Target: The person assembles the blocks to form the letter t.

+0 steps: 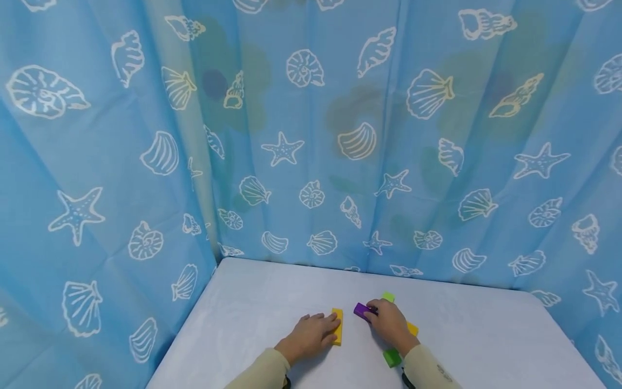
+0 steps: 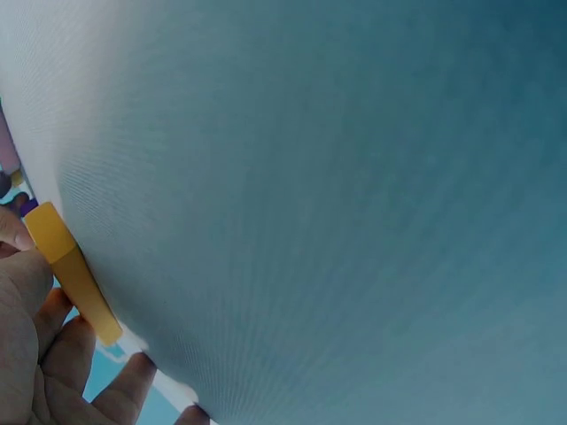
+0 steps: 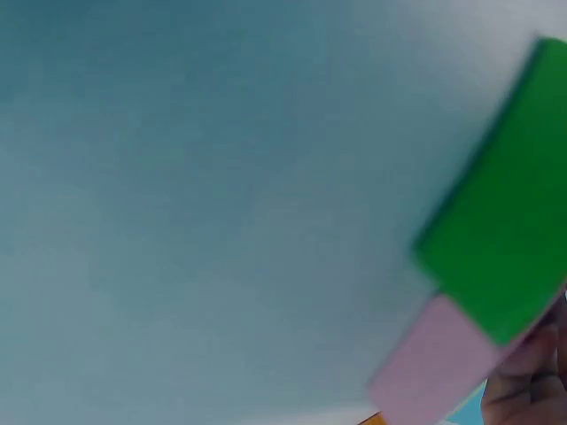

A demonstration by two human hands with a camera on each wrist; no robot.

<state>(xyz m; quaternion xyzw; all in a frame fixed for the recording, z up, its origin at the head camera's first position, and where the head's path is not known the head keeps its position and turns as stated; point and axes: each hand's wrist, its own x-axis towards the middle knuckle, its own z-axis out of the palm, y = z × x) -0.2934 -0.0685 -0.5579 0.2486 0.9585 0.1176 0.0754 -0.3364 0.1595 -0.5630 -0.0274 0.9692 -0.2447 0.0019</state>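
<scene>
In the head view, my left hand (image 1: 309,336) holds a slim yellow block (image 1: 337,342) with thumb and fingertips; the block lies lengthwise away from me. The left wrist view gives that yellow block (image 2: 75,279) edge-on beside the thumb, with the outer fingertips spread near the tabletop. Over to the right, my right hand (image 1: 390,322) pinches a purple block (image 1: 360,310) by its right end. Its left end sticks out toward the yellow block, a gap apart. The right wrist view catches only part of the right hand's fingers (image 3: 532,385), behind other blocks.
Around the right hand lie a light green block (image 1: 388,296), another yellow block (image 1: 412,329) and a green block (image 1: 391,357). A pink block (image 3: 438,363) shows beyond the large green one in the right wrist view. A shell-patterned blue curtain (image 1: 311,162) borders the white table (image 1: 272,281).
</scene>
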